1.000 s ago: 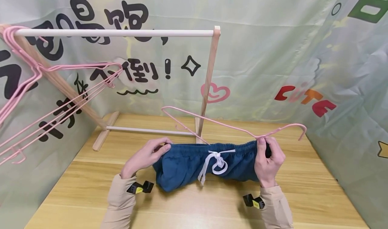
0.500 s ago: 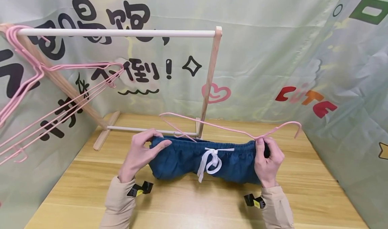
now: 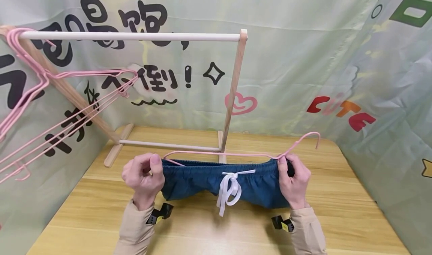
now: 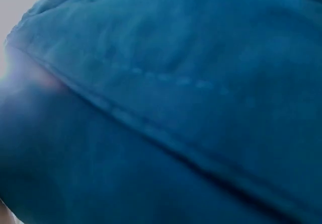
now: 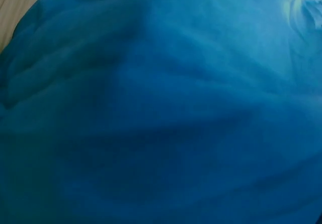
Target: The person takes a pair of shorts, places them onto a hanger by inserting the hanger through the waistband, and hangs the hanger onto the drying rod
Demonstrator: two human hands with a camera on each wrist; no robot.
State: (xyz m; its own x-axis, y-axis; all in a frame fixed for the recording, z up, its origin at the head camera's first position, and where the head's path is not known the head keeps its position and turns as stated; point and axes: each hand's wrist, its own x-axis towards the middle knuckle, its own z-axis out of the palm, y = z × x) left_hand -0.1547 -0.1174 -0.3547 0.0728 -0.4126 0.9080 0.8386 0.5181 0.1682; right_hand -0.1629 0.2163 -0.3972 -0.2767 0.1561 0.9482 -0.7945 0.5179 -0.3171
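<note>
We've got the blue shorts (image 3: 192,182) up over the tabletop (image 3: 344,202), white drawstring (image 3: 233,185) facing us. A pink hanger (image 3: 236,153) dips into the waist at the left, hook poking out past the right side. Right hand (image 3: 295,180) is pinching the waistband corner plus the hanger's neck. Left hand (image 3: 145,178) sits curled at the other end, but we can't tell if it's got any cloth. Behind: our rack (image 3: 135,36), more pink hangers (image 3: 44,78) bunched on its left, and a printed backdrop (image 3: 287,60).

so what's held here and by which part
The right hand grips blue drawstring shorts by one waistband end, plus a pink hanger by its neck; the left hand apparently holds the other waistband end.
</note>
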